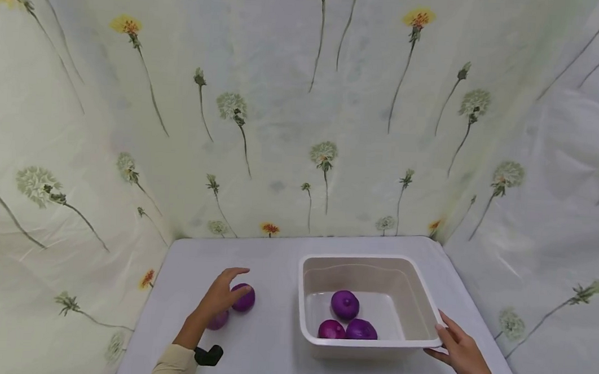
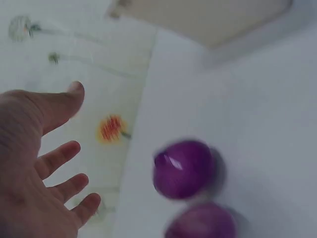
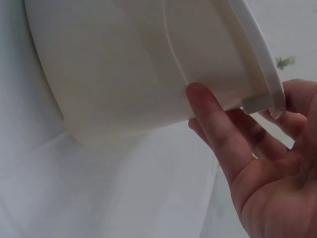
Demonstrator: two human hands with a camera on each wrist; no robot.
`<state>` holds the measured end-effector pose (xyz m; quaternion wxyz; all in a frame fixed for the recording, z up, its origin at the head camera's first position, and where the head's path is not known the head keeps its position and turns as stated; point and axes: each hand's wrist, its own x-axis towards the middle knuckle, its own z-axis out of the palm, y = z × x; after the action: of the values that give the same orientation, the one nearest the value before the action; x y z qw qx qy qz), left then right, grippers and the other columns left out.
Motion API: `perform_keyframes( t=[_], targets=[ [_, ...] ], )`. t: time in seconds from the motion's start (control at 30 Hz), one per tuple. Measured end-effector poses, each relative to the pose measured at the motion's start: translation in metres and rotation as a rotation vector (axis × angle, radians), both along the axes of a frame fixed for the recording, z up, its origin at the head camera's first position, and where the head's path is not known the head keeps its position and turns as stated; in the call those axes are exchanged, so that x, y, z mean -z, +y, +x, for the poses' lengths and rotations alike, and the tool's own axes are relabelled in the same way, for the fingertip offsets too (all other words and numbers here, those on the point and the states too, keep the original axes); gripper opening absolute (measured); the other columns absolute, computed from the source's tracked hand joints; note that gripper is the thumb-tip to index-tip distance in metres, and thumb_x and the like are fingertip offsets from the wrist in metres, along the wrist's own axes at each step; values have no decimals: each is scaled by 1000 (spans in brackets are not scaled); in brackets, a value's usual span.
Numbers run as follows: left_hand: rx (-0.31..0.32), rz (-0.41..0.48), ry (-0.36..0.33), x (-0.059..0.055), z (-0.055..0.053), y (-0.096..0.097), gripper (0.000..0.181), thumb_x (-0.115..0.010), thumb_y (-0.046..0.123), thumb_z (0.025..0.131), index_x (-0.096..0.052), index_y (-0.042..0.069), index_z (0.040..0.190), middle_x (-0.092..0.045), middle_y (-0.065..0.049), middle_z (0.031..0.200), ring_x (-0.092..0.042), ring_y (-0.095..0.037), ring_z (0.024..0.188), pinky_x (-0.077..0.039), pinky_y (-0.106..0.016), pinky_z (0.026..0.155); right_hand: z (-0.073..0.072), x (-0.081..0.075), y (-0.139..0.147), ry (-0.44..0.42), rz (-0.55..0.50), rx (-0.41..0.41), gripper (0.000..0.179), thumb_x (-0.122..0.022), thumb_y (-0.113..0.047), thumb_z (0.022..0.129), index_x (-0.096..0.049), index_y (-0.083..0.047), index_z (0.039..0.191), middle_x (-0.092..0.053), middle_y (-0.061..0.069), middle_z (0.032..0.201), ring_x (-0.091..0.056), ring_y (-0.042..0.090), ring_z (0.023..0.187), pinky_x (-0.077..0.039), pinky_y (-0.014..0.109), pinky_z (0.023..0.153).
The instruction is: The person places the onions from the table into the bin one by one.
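My left hand (image 1: 218,296) hovers over the left part of the table, fingers spread and holding nothing. Below it lie two red onions: one (image 1: 245,303) partly covered by the thumb in the head view, the other (image 1: 218,320) partly behind the hand. In the left wrist view both onions, one (image 2: 182,169) whole and one (image 2: 202,223) cut by the frame, are apart from the fingers. My right hand (image 1: 462,354) grips the near right corner of a white plastic tub (image 1: 357,342), with fingertips (image 3: 200,94) against its outer wall under the rim. Three red onions (image 1: 345,305) sit inside the tub.
A white-covered table (image 1: 275,265) carries everything. Cloth curtains (image 1: 277,124) printed with dandelions stand close around its back and sides. A dark band (image 1: 209,355) shows at my left wrist, beside a beige sleeve (image 1: 174,364).
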<state>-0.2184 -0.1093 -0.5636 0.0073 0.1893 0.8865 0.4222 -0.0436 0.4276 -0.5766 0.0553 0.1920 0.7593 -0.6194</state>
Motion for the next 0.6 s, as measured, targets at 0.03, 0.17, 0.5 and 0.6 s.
perform_keyframes(
  t=[0.03, 0.17, 0.5, 0.6],
  targets=[
    [-31, -6, -27, 6, 2, -10, 46, -74, 18, 90, -61, 6, 133, -56, -20, 139, -48, -43, 134, -38, -58, 111, 0, -1, 0, -7, -2, 4, 70, -43, -42, 106, -13, -11, 161, -32, 34, 152, -67, 15, 105, -58, 42, 89],
    [-109, -14, -114, 30, 8, -43, 48, -75, 13, 88, -61, 4, 132, -52, -25, 140, -45, -47, 135, -36, -61, 111, 0, 0, 2, -31, -6, 7, 71, -43, -44, 106, -11, -13, 161, -27, 32, 156, -66, 13, 107, -57, 42, 91],
    [-187, 59, -250, 72, 25, -79, 58, -78, 13, 84, -56, 4, 137, -43, -31, 146, -41, -56, 133, -38, -66, 107, -1, 3, 2, -30, -21, 28, 71, -44, -44, 105, -13, -12, 161, -30, 32, 153, -66, 16, 108, -58, 44, 90],
    [-203, 63, -281, 81, 26, -80, 58, -78, 9, 83, -56, 4, 137, -43, -31, 145, -43, -54, 131, -40, -63, 105, -2, 3, 2, -29, -18, 24, 70, -44, -43, 106, -13, -13, 161, -30, 33, 153, -66, 16, 108, -58, 44, 90]
  ],
)
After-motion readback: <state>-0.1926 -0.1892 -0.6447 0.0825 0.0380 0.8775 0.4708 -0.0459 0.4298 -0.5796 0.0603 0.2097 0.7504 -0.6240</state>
